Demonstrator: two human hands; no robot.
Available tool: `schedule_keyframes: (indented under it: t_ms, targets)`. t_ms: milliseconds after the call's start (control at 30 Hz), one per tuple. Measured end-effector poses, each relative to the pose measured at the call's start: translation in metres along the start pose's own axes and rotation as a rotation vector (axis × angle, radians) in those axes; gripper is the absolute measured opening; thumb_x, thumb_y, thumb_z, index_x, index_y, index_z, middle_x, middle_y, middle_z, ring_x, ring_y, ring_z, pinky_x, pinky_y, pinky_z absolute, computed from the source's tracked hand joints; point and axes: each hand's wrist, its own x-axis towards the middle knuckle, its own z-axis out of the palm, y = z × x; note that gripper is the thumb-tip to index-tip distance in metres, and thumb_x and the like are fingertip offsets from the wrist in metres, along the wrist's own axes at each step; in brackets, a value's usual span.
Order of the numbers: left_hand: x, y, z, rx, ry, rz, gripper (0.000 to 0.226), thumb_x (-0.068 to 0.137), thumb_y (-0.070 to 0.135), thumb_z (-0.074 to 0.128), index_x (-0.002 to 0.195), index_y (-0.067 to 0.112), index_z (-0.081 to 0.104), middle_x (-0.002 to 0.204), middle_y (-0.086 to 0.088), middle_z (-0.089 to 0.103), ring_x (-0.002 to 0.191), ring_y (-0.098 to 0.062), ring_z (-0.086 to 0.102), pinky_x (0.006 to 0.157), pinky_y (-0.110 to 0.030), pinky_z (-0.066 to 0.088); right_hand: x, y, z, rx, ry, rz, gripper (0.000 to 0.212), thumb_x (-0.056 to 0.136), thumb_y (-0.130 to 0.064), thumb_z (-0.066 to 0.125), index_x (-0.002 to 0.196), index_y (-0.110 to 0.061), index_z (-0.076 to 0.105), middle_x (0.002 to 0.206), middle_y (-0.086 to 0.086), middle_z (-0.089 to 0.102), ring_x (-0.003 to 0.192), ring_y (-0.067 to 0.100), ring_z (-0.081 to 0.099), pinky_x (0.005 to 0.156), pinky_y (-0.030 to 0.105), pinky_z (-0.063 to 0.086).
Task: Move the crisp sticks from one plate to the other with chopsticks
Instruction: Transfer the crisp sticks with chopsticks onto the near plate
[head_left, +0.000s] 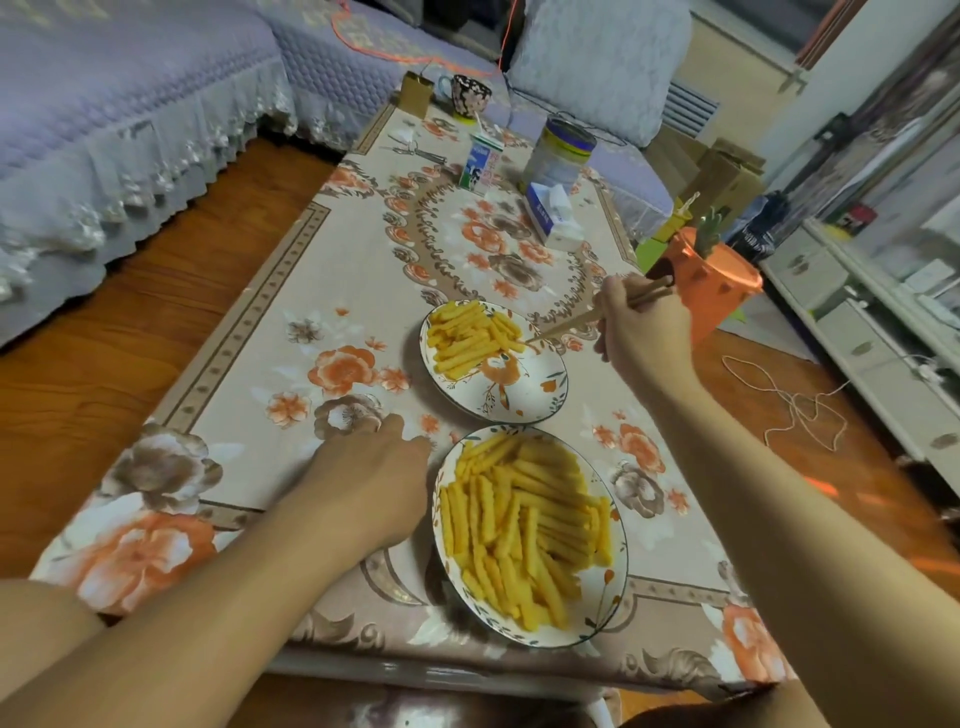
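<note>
Right hand (641, 325) is curled round the chopsticks (597, 317), gripping them high on the shafts so the tips reach down and left onto the far plate (545, 387). The tips sit at the right edge of the sticks piled there, at one stick (514, 345); whether they have it pinched or are only touching it is too blurred to call. That long, slanted hold looks chosen to keep the hand off the food and let the tips work at the heap from the side.

Left hand (371, 467) holds nothing, fingers bent loosely against the cloth just left of the near plate (447, 566). My read: it's a brace, there to steady the body and stand ready to stop the plate sliding.

Crisp sticks lie on both plates: a full heap (524, 530) on the near one, a smaller pile (470, 338) on the far one's back half, its front bare. The plates sit almost rim to rim, which keeps each carry short. Which plate is giving and which receiving I can't say from this.

Further up the bench (249, 364): a milk carton (480, 163), a tin (561, 156), a tissue box (553, 215), a mug (467, 93), all well clear of the work.
</note>
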Motion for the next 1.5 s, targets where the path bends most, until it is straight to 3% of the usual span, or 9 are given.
schedule_keyframes:
  t_ms: [133, 233, 400, 500, 600, 767, 1100, 1333, 1500]
  targets:
    - [0.001, -0.003, 0.001, -0.007, 0.016, -0.005, 0.037, 0.101, 0.024, 0.04, 0.137, 0.023, 0.05, 0.136, -0.006, 0.046, 0.129, -0.029, 0.047, 0.09, -0.041, 0.044, 0.016, 0.006, 0.021, -0.071, -0.063, -0.025, 0.035, 0.106, -0.027, 0.051, 0.083, -0.011, 0.073, 0.066, -0.01, 0.063, 0.061, 0.013, 0.061, 0.068, 0.041, 0.056]
    - [0.003, -0.005, 0.002, -0.007, 0.037, 0.001, 0.034, 0.101, 0.026, 0.042, 0.134, 0.023, 0.052, 0.132, -0.004, 0.048, 0.125, -0.027, 0.051, 0.084, -0.04, 0.043, 0.023, 0.011, 0.026, -0.054, -0.102, -0.022, 0.04, 0.107, -0.032, 0.049, 0.08, -0.012, 0.071, 0.065, -0.007, 0.061, 0.059, 0.017, 0.058, 0.065, 0.042, 0.052]
    - [0.005, -0.007, 0.004, 0.015, 0.057, -0.001, 0.034, 0.102, 0.028, 0.042, 0.135, 0.024, 0.052, 0.132, -0.003, 0.049, 0.124, -0.027, 0.052, 0.093, -0.044, 0.044, 0.015, 0.015, 0.011, -0.057, -0.095, -0.037, 0.051, 0.11, -0.04, 0.04, 0.088, -0.003, 0.068, 0.067, -0.002, 0.059, 0.056, 0.013, 0.055, 0.062, 0.037, 0.047]
    - [0.004, -0.007, 0.004, 0.006, 0.067, 0.009, 0.036, 0.102, 0.027, 0.042, 0.137, 0.024, 0.05, 0.132, -0.003, 0.049, 0.123, -0.026, 0.053, 0.084, -0.04, 0.044, 0.002, 0.008, -0.015, 0.019, -0.07, 0.01, 0.051, 0.11, -0.038, 0.04, 0.085, -0.003, 0.065, 0.065, 0.007, 0.059, 0.049, 0.015, 0.054, 0.052, 0.033, 0.048]
    - [0.003, -0.007, 0.002, 0.016, 0.079, 0.008, 0.036, 0.103, 0.026, 0.04, 0.138, 0.025, 0.05, 0.132, -0.003, 0.049, 0.121, -0.026, 0.054, 0.083, -0.04, 0.045, -0.017, -0.011, -0.052, 0.17, -0.047, 0.145, 0.05, 0.109, -0.04, 0.041, 0.085, -0.003, 0.066, 0.067, 0.009, 0.058, 0.05, 0.016, 0.055, 0.051, 0.033, 0.05]
    - [0.003, -0.003, 0.001, 0.033, 0.072, -0.004, 0.036, 0.104, 0.026, 0.038, 0.137, 0.027, 0.05, 0.131, -0.003, 0.05, 0.12, -0.027, 0.056, 0.087, -0.043, 0.05, -0.067, -0.028, -0.106, 0.1, -0.192, 0.283, 0.052, 0.108, -0.042, 0.044, 0.086, -0.002, 0.068, 0.064, 0.008, 0.06, 0.046, 0.013, 0.056, 0.044, 0.023, 0.047]
    - [0.005, -0.003, 0.009, 0.008, 0.114, -0.043, 0.038, 0.102, 0.027, 0.038, 0.135, 0.028, 0.057, 0.137, -0.005, 0.054, 0.126, -0.03, 0.051, 0.096, -0.044, 0.047, -0.119, 0.002, -0.12, -0.013, -0.35, 0.215, 0.047, 0.107, -0.036, 0.051, 0.079, -0.005, 0.073, 0.052, 0.004, 0.054, 0.041, 0.012, 0.045, 0.043, 0.022, 0.039]
    - [0.009, -0.022, 0.036, -0.043, 0.427, -0.096, 0.035, 0.1, 0.024, 0.047, 0.126, 0.011, 0.067, 0.124, -0.013, 0.061, 0.117, -0.037, 0.054, 0.091, -0.051, 0.048, -0.078, 0.016, -0.136, 0.236, -0.158, 0.178, 0.043, 0.107, -0.031, 0.051, 0.078, -0.005, 0.069, 0.051, -0.002, 0.049, 0.045, 0.011, 0.041, 0.042, 0.021, 0.034]
    - [0.008, -0.024, 0.046, -0.053, 0.491, -0.126, 0.041, 0.099, 0.035, 0.038, 0.125, 0.018, 0.065, 0.127, -0.004, 0.059, 0.121, -0.027, 0.051, 0.101, -0.048, 0.041, -0.043, 0.037, -0.085, 0.361, -0.062, 0.058, 0.045, 0.109, -0.034, 0.045, 0.091, -0.003, 0.072, 0.064, 0.012, 0.06, 0.048, 0.014, 0.056, 0.046, 0.028, 0.048]
